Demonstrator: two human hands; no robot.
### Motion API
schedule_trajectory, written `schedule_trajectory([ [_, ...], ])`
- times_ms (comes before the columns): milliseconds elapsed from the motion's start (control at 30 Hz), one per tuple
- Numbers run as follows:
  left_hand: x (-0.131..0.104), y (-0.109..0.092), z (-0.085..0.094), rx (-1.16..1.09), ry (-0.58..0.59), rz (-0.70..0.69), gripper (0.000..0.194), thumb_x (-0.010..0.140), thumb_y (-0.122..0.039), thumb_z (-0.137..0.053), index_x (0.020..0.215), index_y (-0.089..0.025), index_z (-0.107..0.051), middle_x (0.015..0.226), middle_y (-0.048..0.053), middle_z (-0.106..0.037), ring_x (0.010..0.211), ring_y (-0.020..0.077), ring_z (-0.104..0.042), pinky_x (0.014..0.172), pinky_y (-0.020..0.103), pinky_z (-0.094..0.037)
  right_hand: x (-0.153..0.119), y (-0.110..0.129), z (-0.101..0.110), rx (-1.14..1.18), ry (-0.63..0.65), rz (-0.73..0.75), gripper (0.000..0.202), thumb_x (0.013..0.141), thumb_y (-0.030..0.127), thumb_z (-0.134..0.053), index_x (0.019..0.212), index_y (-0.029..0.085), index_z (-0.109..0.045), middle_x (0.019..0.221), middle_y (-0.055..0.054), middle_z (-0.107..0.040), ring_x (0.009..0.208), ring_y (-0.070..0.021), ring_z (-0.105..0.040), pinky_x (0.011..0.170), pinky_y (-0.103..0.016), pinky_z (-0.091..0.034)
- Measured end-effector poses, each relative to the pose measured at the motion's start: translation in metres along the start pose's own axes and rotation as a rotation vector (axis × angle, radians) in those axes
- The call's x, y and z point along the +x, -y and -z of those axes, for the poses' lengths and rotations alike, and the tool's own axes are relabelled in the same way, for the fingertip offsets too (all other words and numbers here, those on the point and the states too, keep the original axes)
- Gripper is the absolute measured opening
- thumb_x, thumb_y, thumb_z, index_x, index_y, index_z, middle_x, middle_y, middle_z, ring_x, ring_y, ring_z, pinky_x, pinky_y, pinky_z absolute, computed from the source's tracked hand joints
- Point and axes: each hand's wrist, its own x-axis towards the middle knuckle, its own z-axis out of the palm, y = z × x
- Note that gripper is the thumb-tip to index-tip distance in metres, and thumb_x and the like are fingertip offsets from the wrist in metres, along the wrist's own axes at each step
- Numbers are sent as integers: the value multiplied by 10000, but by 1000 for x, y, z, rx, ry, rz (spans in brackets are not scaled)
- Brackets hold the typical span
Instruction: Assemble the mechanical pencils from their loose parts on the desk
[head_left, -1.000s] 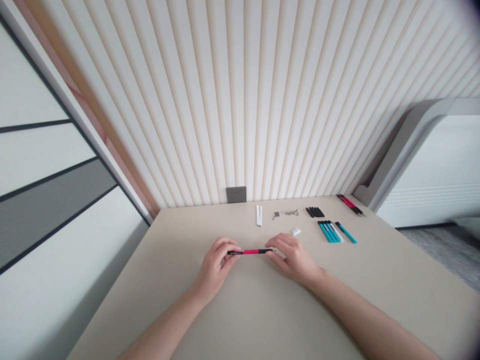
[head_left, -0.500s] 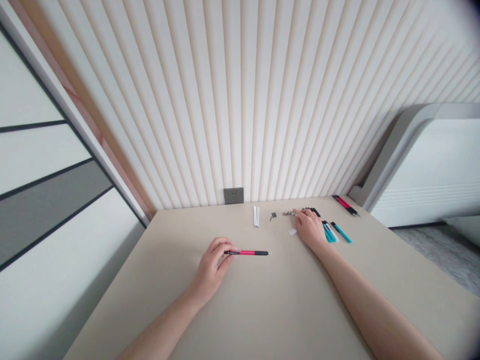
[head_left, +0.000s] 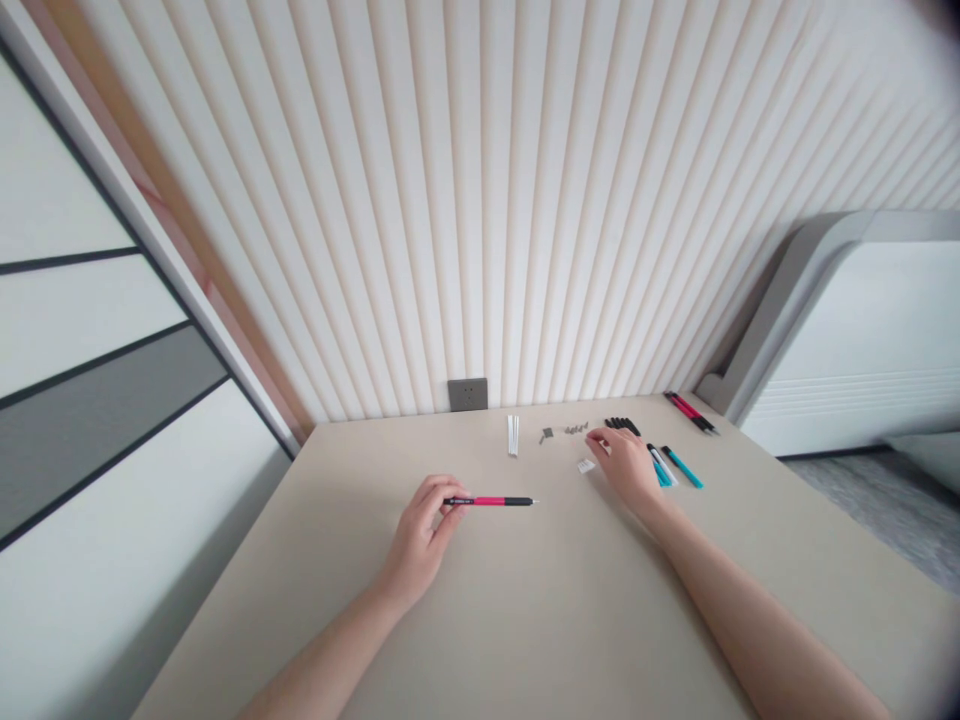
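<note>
My left hand (head_left: 424, 535) pinches a red and black pen (head_left: 491, 501) near its black end, with the pen level and its thin pale tip pointing right. My right hand (head_left: 624, 462) is over the back right of the table, thumb and fingertips pressed together; anything between them is too small to make out. Just left of its fingertips lie small metal pieces (head_left: 576, 429) in a row. A small white piece (head_left: 586, 466) is below the fingertips. Black grips (head_left: 624, 425) lie behind the hand, and teal pen barrels (head_left: 661, 472) are partly hidden by it.
White thin refills (head_left: 513, 436) and small grey parts (head_left: 547, 433) lie along the back of the beige table (head_left: 480, 610). Two red and black pens (head_left: 691, 413) rest at the far right corner, near a teal barrel (head_left: 682, 467). A socket (head_left: 468, 394) is on the ribbed wall behind.
My right hand has drawn back slightly from the small metal pieces, its fingertips now together, uncovering more of the black grips. My left hand keeps the pen almost in place.
</note>
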Motion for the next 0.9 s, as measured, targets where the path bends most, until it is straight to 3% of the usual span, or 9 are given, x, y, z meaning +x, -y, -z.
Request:
schedule_trajectory([
  [167,-1,4,-1,-18,-49,19,106,945,-216,-514,1003,-228,-601,1056,47,-572,998,179,-567,838,293,-482,-33,56,8,539,79,-21,257,858,429,-593,967,229,-714,914,-44,-719,785,-194,-602,746,-312,-456],
  [300,-2,7,-1,-54,-68,57,109,953,-230,-501,1040,-231,-566,1057,42,-577,995,178,-572,860,305,-484,-51,84,4,678,205,-47,235,839,429,-620,886,229,-734,893,-38,-721,766,-184,-584,732,-305,-459],
  [900,-1,3,-1,-58,-60,75,111,949,-262,-513,1022,-218,-584,1025,45,-606,973,182,-592,849,306,-488,-62,84,-16,968,354,-140,313,800,491,-674,858,185,-704,790,-32,-677,686,-150,-549,634,-272,-430],
])
